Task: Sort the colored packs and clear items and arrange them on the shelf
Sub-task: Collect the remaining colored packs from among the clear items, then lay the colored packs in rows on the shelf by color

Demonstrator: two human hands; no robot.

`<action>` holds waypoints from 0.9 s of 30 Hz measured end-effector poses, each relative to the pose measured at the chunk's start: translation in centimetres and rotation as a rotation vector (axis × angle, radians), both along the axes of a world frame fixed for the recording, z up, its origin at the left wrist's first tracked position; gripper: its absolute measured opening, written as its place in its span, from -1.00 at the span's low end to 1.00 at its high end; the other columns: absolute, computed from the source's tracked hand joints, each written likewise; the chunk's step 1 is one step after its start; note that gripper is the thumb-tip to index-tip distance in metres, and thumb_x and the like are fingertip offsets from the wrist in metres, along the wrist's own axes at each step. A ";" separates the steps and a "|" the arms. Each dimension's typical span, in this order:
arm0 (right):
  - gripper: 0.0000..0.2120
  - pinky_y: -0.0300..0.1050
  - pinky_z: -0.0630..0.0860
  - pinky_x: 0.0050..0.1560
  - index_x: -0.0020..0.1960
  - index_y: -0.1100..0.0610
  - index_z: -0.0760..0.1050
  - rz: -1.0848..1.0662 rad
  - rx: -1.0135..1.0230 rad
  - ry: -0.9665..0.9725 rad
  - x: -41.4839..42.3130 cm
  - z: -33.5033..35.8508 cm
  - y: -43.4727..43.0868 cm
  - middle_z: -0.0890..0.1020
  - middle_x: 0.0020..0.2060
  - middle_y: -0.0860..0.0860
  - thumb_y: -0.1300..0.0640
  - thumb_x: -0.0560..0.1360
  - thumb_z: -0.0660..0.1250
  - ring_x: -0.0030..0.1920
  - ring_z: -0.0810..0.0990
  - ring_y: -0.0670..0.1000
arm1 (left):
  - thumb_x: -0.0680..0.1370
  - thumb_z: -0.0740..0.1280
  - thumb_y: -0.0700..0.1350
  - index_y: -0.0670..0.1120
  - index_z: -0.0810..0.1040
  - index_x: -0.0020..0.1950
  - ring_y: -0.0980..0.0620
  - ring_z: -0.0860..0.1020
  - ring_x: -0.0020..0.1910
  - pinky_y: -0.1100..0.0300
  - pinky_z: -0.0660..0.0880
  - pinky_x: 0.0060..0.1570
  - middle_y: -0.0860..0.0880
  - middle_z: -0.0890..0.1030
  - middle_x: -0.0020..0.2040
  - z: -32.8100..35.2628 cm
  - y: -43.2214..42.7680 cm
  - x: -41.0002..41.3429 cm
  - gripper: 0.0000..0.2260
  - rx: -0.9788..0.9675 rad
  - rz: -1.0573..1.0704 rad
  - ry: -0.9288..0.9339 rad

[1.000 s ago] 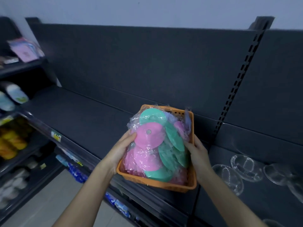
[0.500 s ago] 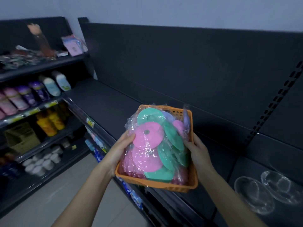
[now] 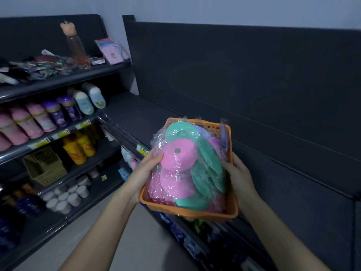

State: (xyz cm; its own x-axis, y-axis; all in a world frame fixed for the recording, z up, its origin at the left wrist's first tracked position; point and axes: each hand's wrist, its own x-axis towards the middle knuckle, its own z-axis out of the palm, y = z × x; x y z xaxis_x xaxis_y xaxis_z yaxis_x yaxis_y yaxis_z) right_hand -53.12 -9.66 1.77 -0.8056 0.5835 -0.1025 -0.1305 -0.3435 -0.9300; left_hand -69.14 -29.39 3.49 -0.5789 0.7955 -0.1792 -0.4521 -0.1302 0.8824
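An orange plastic basket [image 3: 197,209] is held in the air in front of the dark shelf [image 3: 148,118]. It is filled with plastic-wrapped packs of pink discs [image 3: 176,157] and green discs [image 3: 208,155]. My left hand [image 3: 145,173] grips the basket's left side, with the thumb on a pink pack. On the right side, my right hand [image 3: 239,177] holds the rim. The clear items are out of view.
A neighbouring shelf unit on the left carries pink, purple and pale bottles [image 3: 48,114], yellow bottles [image 3: 80,147], a beige basket [image 3: 46,166] and white jars [image 3: 66,196]. Small goods hang below the dark shelf's front edge [image 3: 127,155]. Grey floor lies beneath.
The view has swung left along the shelf. The clear dishes on the right have left the frame and more of the left shelf unit shows. Both hands still hold the basket.
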 end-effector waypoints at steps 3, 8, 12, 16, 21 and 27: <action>-0.60 0.08 0.59 0.00 0.21 -0.04 0.55 0.017 0.002 -0.020 -3.6 -0.2 -1.8 0.67 0.08 0.06 0.07 0.37 0.44 0.06 0.66 0.14 | 0.50 0.39 0.00 0.05 0.41 0.37 -0.26 0.53 0.21 -0.23 0.43 0.21 -0.17 0.54 0.28 0.1 -2.1 -3.2 -0.55 0.009 0.003 -0.002; -0.58 0.09 0.58 0.02 0.24 -0.03 0.53 0.037 0.001 -0.021 -9.1 -0.3 -3.3 0.66 0.10 0.07 0.08 0.39 0.44 0.08 0.65 0.15 | 0.50 0.38 -0.02 0.04 0.44 0.35 -0.26 0.55 0.19 -0.21 0.50 0.13 -0.18 0.56 0.26 0.1 -4.1 -8.0 -0.58 0.026 0.027 0.000; -0.60 0.08 0.59 0.00 0.21 -0.03 0.55 0.026 -0.018 -0.015 -13.0 -0.6 -3.1 0.66 0.09 0.08 0.10 0.38 0.44 0.07 0.65 0.15 | 0.50 0.39 -0.03 0.04 0.45 0.34 -0.26 0.55 0.18 -0.16 0.53 0.06 -0.18 0.56 0.25 -0.2 -3.8 -11.9 -0.59 0.027 0.024 -0.018; -0.60 0.04 0.59 -0.02 0.21 -0.02 0.56 -0.006 -0.036 -0.010 -17.2 -1.2 -1.9 0.66 0.09 0.09 0.13 0.38 0.44 0.07 0.66 0.14 | 0.50 0.39 -0.02 0.03 0.43 0.36 -0.27 0.52 0.22 -0.28 0.43 0.18 -0.19 0.53 0.28 -0.6 -2.2 -16.5 -0.57 0.022 0.002 0.000; -0.61 0.08 0.58 0.01 0.23 0.00 0.55 -0.027 -0.075 0.017 -22.2 -2.2 0.1 0.65 0.12 0.10 0.13 0.41 0.42 0.10 0.64 0.16 | 0.49 0.41 0.00 0.03 0.40 0.38 -0.30 0.49 0.25 -0.33 0.37 0.24 -0.21 0.50 0.31 -1.8 0.8 -22.7 -0.53 -0.009 -0.060 0.003; -0.64 0.21 0.50 0.19 0.19 -0.02 0.57 -0.182 -0.112 -0.026 -27.7 -3.7 2.2 0.66 0.09 0.08 0.17 0.41 0.40 0.10 0.64 0.14 | 0.45 0.45 0.02 0.04 0.43 0.35 -0.28 0.54 0.20 -0.25 0.45 0.17 -0.19 0.55 0.26 -2.6 4.9 -30.0 -0.50 -0.107 -0.123 -0.008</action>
